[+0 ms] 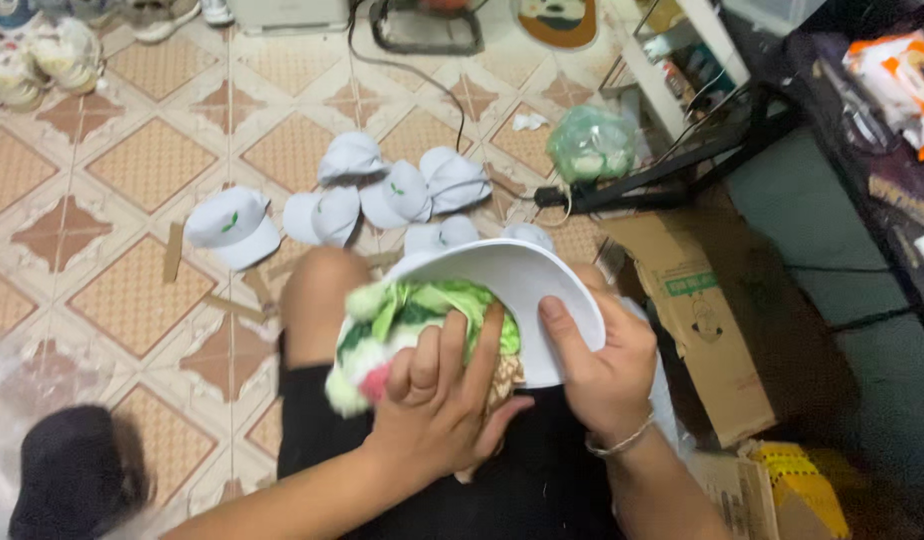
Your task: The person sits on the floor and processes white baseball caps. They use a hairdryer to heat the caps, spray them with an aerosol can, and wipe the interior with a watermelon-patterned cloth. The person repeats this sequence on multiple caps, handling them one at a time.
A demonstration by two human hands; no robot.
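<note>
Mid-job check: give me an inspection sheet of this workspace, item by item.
Surface: patterned tile floor.
Job's things: white cap held on the lap, green and white cloth bundle pressed into it.
Clutter: finished white caps on the floor, cardboard box, green bag.
Hands: left hand on the bundle; right hand grips the cap's edge.
Cables: black cable across the tiles.
Surroundings: shoes top left.

place: home floor used as workspace | signs: patterned floor tiles (152, 165), shoes (42, 60), cardboard box (702, 310), white caps (392, 195)
</note>
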